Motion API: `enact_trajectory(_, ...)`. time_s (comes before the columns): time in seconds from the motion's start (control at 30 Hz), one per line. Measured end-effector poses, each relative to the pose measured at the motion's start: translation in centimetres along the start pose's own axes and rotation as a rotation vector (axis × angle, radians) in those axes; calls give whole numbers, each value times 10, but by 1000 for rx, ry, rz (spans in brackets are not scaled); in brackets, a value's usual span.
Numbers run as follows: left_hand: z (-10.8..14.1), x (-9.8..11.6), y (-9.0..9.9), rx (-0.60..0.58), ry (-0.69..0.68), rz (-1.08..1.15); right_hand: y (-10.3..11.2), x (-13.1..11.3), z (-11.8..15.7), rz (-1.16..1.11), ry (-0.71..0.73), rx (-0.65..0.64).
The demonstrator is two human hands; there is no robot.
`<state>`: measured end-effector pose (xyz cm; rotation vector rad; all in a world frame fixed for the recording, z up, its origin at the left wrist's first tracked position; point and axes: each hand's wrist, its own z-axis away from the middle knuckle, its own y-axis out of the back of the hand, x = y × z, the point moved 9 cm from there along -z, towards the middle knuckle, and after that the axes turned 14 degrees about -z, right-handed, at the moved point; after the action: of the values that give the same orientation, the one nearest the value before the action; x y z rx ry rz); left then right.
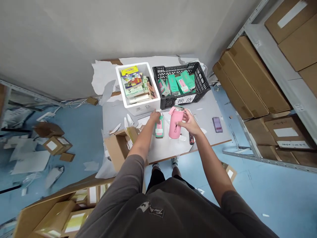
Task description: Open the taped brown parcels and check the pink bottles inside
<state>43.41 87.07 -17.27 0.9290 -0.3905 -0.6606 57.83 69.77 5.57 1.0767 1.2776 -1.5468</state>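
A pink insulated bottle with a metal rim at its top and dark lettering stands upright above the table. My right hand is closed around its right side, with the thumb across the front. To its left lies a slim green-and-pink box on a white sheet. My left hand grips the far end of that box, its fingertips partly hidden. A dark and red cutter-like tool rests beneath my right wrist, and a small clear plastic piece lies beside the bottle.
Behind my hands stand a white foam bin of mixed boxes and a black crate of green boxes. An open carton sits at the table's left. Shelves with cartons line the right; a large parcel-filled box is at lower left.
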Motion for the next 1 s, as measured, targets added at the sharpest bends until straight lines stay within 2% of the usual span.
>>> enact_trajectory(0.07, 26, 7, 3, 76, -1, -4, -3, 2, -1, -1, 0, -4)
enact_trajectory(0.17, 84, 30, -4, 207, 25, 48, -9, 5, -1, -18, 14, -8)
enact_trajectory(0.3, 163, 70, -32, 379, 83, 135, -21, 17, 3, -49, 66, 21)
enact_trajectory(0.43, 213, 92, -57, 518, 167, 219, -45, 44, 5, -30, 124, 25)
enact_trajectory(0.57, 231, 98, -70, 519, 202, 308, -69, 77, 2, 16, 113, -1)
enact_trajectory(0.67, 238, 94, -73, 517, 235, 383, -70, 95, 3, 77, 76, -11)
enact_trajectory(0.87, 243, 91, -75, 535, 218, 484, -52, 98, 18, 175, 65, -59)
enact_trajectory(1.0, 250, 88, -82, 561, 289, 513, -57, 105, 18, 149, 49, -88)
